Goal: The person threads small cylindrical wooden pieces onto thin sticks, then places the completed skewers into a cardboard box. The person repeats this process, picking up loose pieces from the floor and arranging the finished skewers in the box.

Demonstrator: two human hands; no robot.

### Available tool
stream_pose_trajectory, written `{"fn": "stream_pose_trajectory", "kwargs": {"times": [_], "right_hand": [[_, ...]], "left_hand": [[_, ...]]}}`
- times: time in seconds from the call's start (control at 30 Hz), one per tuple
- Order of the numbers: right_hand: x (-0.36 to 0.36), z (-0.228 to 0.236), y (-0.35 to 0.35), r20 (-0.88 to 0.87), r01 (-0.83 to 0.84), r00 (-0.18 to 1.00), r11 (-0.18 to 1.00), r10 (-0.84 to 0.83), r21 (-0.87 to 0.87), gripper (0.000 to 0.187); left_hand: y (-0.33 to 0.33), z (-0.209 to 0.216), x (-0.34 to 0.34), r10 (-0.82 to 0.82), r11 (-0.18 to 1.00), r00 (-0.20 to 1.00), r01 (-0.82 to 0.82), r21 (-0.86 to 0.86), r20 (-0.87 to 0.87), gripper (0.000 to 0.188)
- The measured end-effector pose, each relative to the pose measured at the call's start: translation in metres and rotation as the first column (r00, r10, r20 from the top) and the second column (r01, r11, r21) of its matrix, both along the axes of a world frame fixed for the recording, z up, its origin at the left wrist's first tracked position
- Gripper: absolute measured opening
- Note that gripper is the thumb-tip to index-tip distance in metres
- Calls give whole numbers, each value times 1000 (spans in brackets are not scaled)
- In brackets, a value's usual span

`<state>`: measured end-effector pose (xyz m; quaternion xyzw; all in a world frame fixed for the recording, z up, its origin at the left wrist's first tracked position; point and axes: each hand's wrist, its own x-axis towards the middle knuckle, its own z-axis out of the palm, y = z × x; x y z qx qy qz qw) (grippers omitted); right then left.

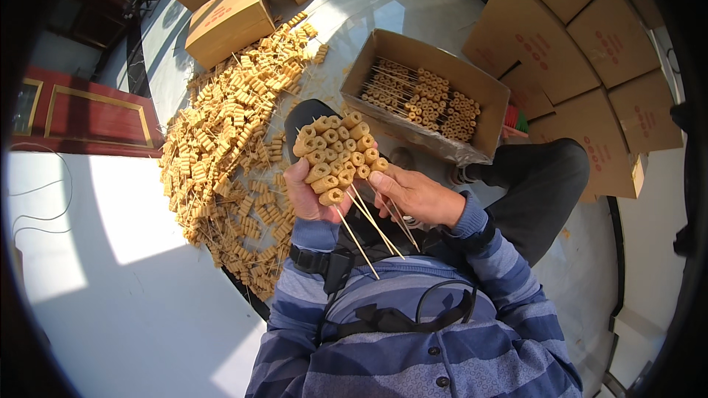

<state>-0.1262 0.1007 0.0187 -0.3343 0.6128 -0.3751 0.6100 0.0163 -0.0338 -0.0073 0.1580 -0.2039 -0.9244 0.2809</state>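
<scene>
In front of my lap I hold a bundle of skewers point(343, 151). Each is a thin pale stick threaded with tan, hollow ring-shaped pieces, and the ends of the pieces face up. My left hand point(304, 191) is closed round the left side of the bundle. At its right edge my right hand point(420, 195) grips with thumb and fingers, some of them hidden behind the pieces. Several bare sticks point(372, 225) point down toward my waist. Just beyond, an open cardboard box point(472, 81) holds rows of similar skewers, partly in a clear plastic liner.
A large heap of loose skewers point(221, 147) spreads over the floor at my left. Closed cardboard boxes point(232, 22) stand behind it. More cartons point(546, 44) are stacked at the far right, and a dark red panel point(96, 114) lies on the left. My bent knee point(553, 169) is beside the open box.
</scene>
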Motion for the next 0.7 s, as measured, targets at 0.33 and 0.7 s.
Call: {"fn": "stream_pose_trajectory", "kwargs": {"times": [0.33,0.7], "right_hand": [[1,-2,-16,-355,281,808,836,-471,-470,39],[2,10,-43,-124,305,919,872,-375,-383,80]], "left_hand": [[5,-7,-12,49,998,998,-48,28,-42,76],[-13,-7,-15,31,993,999,-27,-116,36,76]]}}
